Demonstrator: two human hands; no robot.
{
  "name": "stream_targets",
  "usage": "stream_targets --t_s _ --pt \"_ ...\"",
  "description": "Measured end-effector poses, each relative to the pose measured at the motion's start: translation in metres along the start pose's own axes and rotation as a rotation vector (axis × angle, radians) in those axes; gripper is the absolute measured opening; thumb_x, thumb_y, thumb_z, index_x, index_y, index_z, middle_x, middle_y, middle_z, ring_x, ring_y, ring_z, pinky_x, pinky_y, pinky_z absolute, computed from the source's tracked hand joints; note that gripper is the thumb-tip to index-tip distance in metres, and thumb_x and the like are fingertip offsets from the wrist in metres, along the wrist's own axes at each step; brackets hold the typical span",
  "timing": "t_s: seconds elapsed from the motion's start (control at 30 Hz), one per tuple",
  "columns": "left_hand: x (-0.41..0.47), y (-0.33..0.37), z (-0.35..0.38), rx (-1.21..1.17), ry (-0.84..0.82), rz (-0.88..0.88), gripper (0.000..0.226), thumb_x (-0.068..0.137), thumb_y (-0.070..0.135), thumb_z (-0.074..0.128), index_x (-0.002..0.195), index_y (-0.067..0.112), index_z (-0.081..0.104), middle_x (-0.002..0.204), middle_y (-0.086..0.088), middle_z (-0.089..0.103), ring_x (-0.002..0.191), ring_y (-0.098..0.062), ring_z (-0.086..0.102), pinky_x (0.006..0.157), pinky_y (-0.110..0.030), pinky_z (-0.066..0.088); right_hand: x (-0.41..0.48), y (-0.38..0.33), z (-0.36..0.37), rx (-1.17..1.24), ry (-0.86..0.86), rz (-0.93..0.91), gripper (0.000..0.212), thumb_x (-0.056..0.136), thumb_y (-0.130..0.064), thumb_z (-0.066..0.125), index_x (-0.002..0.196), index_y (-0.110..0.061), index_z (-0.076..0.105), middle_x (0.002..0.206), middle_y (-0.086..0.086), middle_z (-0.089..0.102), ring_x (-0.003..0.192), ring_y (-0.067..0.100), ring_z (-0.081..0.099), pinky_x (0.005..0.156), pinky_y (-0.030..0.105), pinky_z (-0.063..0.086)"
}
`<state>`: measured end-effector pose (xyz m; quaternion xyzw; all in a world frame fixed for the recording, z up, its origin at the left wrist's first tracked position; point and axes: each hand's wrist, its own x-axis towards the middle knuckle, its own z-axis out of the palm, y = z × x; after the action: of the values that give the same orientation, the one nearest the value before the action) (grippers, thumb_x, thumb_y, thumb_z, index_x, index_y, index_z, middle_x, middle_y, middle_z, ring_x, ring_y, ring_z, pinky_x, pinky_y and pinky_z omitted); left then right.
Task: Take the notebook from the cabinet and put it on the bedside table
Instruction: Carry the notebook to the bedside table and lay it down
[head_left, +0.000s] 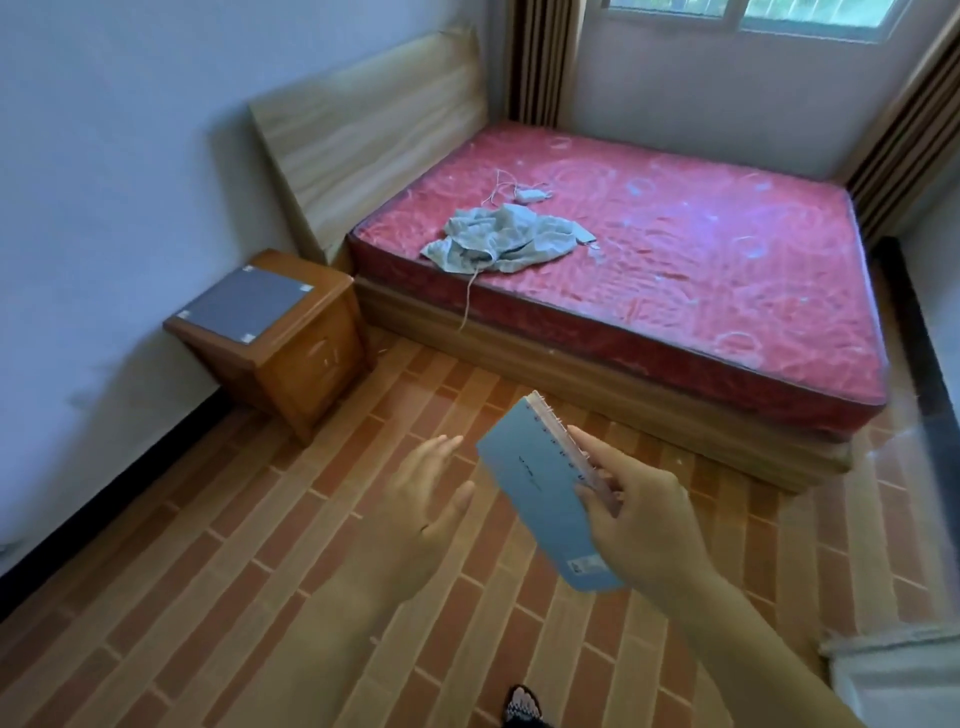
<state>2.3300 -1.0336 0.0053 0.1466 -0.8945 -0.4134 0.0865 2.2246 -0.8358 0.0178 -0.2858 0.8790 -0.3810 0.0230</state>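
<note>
My right hand (641, 519) grips a blue spiral-bound notebook (535, 488) by its ringed edge, holding it tilted in the air above the floor. My left hand (423, 499) hovers just left of the notebook with fingers spread, not touching it. The wooden bedside table (270, 332), with a dark grey panel on its top, stands against the left wall beside the bed, well ahead and to the left of both hands. The cabinet is out of sight.
A bed with a red mattress (675, 260) fills the far right; a crumpled grey garment (504, 239) and a small white charger with a cord (530, 195) lie on it. Brick-patterned floor (234, 571) stretches between me and the table. A pale object (893, 670) sits at lower right.
</note>
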Motion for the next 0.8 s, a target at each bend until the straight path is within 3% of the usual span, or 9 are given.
stream_targets --t_s 0.2,0.33,0.5,0.67,0.8 --pt "0.060 -0.055 -0.044 0.006 0.130 -0.181 0.057 0.081 0.069 0.030 0.133 0.046 0.030 0.138 0.027 0.029 0.128 0.007 0.025 0.105 -0.026 0.023 0.119 -0.019 0.056 0.028 -0.162 -0.088 0.061 0.080 -0.011 0.065 0.131 -0.036 0.043 0.107 -0.028 0.052 0.084 0.001 0.059 0.059 0.013 0.049" --pt "0.109 -0.103 -0.085 -0.009 0.193 -0.273 0.049 0.086 0.060 0.036 0.133 0.046 0.030 0.134 0.031 0.026 0.121 0.013 0.025 0.098 -0.020 0.023 0.198 -0.043 0.107 0.016 -0.238 -0.158 0.060 0.080 -0.010 0.065 0.129 -0.037 0.045 0.100 -0.029 0.053 0.080 0.000 0.057 0.057 0.018 0.050" --pt "0.205 -0.156 -0.146 0.009 0.208 -0.265 0.047 0.088 0.056 0.037 0.133 0.044 0.032 0.133 0.031 0.029 0.121 0.013 0.025 0.098 -0.019 0.024 0.307 -0.084 0.157 0.012 -0.263 -0.205 0.061 0.079 -0.009 0.064 0.128 -0.039 0.046 0.101 -0.031 0.052 0.084 -0.005 0.055 0.059 0.009 0.044" --pt "0.305 -0.188 -0.200 0.016 0.175 -0.235 0.048 0.087 0.059 0.036 0.133 0.047 0.029 0.136 0.028 0.030 0.124 0.011 0.025 0.098 -0.019 0.025 0.401 -0.105 0.189 0.029 -0.204 -0.166 0.060 0.077 -0.010 0.064 0.124 -0.044 0.048 0.098 -0.026 0.064 0.084 -0.001 0.063 0.067 0.021 0.052" --pt "0.367 -0.204 -0.226 0.008 0.146 -0.225 0.047 0.089 0.054 0.037 0.134 0.042 0.031 0.142 0.020 0.032 0.125 0.007 0.025 0.096 -0.018 0.025 0.459 -0.110 0.214 0.009 -0.218 -0.155 0.059 0.079 -0.010 0.064 0.125 -0.043 0.047 0.103 -0.021 0.066 0.083 -0.004 0.061 0.059 0.007 0.044"
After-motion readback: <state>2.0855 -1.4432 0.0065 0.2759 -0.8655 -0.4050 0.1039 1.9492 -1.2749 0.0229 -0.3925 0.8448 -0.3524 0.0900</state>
